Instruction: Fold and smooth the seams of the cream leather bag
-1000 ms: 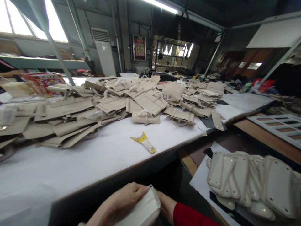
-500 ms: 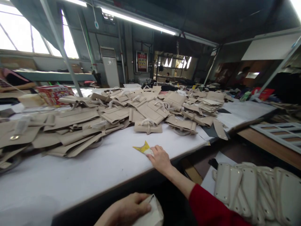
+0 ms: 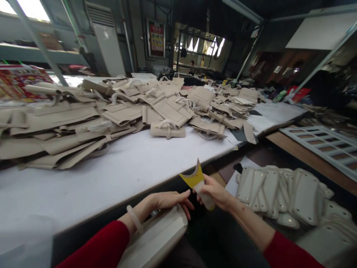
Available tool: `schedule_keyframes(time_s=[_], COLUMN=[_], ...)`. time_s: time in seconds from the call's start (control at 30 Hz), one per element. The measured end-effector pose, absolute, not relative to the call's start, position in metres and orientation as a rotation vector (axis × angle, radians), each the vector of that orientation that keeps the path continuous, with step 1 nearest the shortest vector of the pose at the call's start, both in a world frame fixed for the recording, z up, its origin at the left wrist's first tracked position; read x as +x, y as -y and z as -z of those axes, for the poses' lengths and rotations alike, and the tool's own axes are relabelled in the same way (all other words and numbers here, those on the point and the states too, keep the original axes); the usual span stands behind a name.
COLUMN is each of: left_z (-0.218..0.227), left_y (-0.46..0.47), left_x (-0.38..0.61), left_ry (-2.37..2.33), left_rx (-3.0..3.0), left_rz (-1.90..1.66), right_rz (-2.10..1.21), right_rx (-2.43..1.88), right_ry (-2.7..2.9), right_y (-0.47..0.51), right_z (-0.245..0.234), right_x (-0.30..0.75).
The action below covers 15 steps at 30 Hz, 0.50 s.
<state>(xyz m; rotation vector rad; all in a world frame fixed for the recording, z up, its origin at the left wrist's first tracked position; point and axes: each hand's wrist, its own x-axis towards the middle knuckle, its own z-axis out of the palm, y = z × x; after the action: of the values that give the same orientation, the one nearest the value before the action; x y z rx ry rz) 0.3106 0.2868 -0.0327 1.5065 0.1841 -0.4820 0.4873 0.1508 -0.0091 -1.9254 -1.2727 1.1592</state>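
While the long white table (image 3: 117,171) carries a wide heap of beige bag pieces (image 3: 111,115) across its far half, the person's hands meet below its near edge. A pale, flat cream bag panel (image 3: 158,238) lies across the lap, its lower end cut off by the frame. To the right, a pile of cream rounded panels (image 3: 281,193) overlaps on a lower bench. The left hand (image 3: 170,200) rests on the panel's top edge, fingers loosely spread, gripping nothing I can see. The right hand (image 3: 216,193) is closed around a small scraper-like tool (image 3: 196,180), yellow flared top up, whitish handle partly hidden in the fingers.
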Motion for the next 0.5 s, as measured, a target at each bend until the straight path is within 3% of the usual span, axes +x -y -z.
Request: schedule_keyframes(time_s=[0.2, 0.4, 0.5], left_z=[0.042, 0.051, 0.059], left_y=[-0.292, -0.298, -0.298], left_x=[0.315, 0.313, 0.314], left_ry=[-0.061, -0.009, -0.013], left_rx=[1.418, 1.514, 1.441], left_rz=[0.581, 0.636, 0.625], right_rz=[-1.685, -1.726, -1.718], right_rx=[-1.769, -1.974, -1.778], right_ry=[0.782, 0.833, 0.675], right_y=[-0.062, -0.074, -0.070], right_z=[0.019, 0.017, 0.025], right_x=[0.448, 0.427, 0.428])
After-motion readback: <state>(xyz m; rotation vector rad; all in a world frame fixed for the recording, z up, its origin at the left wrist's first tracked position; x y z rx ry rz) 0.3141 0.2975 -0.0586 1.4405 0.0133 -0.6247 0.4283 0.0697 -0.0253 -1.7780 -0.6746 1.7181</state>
